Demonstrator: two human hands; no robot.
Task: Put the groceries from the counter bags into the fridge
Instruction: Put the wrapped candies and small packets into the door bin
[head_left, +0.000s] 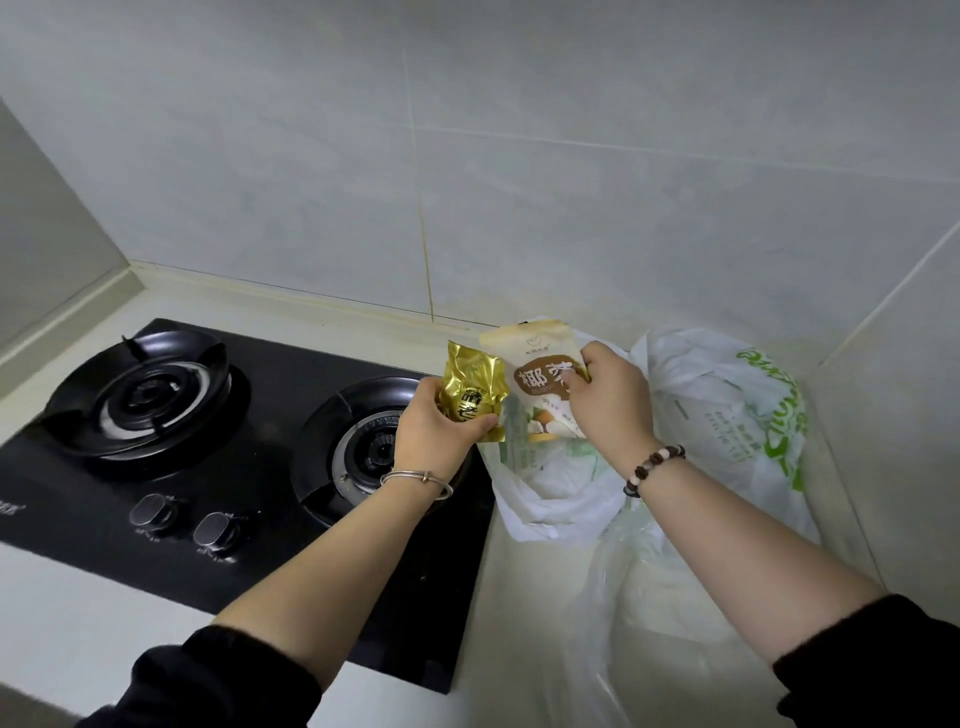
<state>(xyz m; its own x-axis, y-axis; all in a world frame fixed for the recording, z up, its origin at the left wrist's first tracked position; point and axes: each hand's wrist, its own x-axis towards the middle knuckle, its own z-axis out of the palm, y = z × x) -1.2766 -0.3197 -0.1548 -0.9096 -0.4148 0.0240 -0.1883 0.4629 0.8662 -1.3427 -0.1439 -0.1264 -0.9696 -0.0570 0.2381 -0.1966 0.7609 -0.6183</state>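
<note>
Best lift both packs clear of the mouth of the white bag (550, 499), grips firm, before turning; fridge not in view. Left hand (436, 426) grips the gold foil packet (470, 392), right hand (608, 400) pinches the cream pouch (535, 374) by its side, both above that bag toward the bench's back right corner. Forearms reach forward, backs of hands up.

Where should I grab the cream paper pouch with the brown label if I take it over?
I'd pinch the flat sealed top strip of the cream paper pouch, coming from above. It stands upright with that edge free; the right hand pinches its right edge, and the crinkled gold foil packet in the left hand overlaps its lower left.
</note>
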